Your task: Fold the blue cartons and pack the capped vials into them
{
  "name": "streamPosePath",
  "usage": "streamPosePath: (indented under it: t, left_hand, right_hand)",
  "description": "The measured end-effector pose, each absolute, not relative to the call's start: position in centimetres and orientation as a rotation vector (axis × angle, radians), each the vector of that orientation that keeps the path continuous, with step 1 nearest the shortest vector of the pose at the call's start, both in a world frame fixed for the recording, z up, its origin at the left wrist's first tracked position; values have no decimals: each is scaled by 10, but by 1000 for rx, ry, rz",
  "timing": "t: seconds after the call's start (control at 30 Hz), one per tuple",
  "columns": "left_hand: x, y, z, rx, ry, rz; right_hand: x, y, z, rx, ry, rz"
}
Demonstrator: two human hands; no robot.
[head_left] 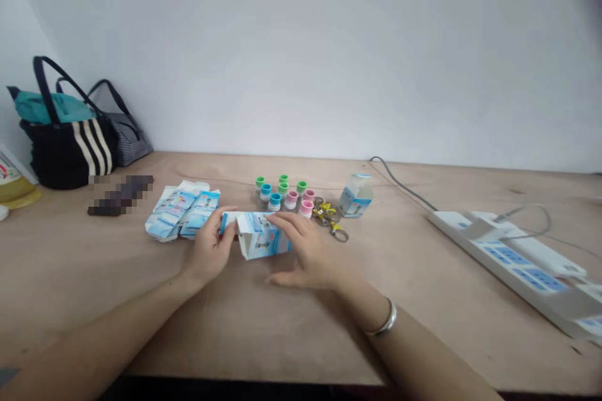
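Note:
My left hand [208, 249] grips the left end of a white and blue printed carton [259, 239], which stands partly open on the wooden table [94, 263]. My right hand [305, 252] lies over the carton's right end, fingers on top and thumb low near the table. Just left of my left hand is a pile of flattened matching cartons [181, 210]. Behind the held carton stand several small bottles with green, blue and pink caps [282, 194]. Beyond my right hand lie small metal rings with yellow parts [327, 216].
A small carton [356, 197] stands behind the rings. A white power strip [508, 257] with a grey cable lies at the right. A black striped bag [66, 150] and a grey bag [126, 138] sit at the back left, near a pixelated dark object [121, 195].

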State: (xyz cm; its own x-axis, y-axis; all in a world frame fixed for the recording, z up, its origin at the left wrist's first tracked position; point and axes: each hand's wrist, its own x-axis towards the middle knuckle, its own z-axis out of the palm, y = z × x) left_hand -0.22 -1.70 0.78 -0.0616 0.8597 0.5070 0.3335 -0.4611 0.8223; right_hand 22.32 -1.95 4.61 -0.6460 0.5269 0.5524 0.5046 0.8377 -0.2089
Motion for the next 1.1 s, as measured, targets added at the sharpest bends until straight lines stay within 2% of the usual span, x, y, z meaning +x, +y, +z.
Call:
streamPosePath:
  t: [0.13,0.3,0.43,0.7,1.1]
  left_hand:
    - [-1,-19,11,1559,1221,1544]
    - [1,-23,7,1485,1149,1131]
    - [-5,-18,0,1758,1225,997]
    - [-5,-17,1,2049,1269,1057]
    - [-3,-24,22,1450,1073,957]
  right_hand:
    - [221,-17,38,-838,-2424,122]
    - [226,-15,39,-884,-2442,426]
    - [229,-12,41,-927,-2372,611]
    - [225,-8,40,-832,-2341,676]
    - [225,-11,42,-839,-2389,686]
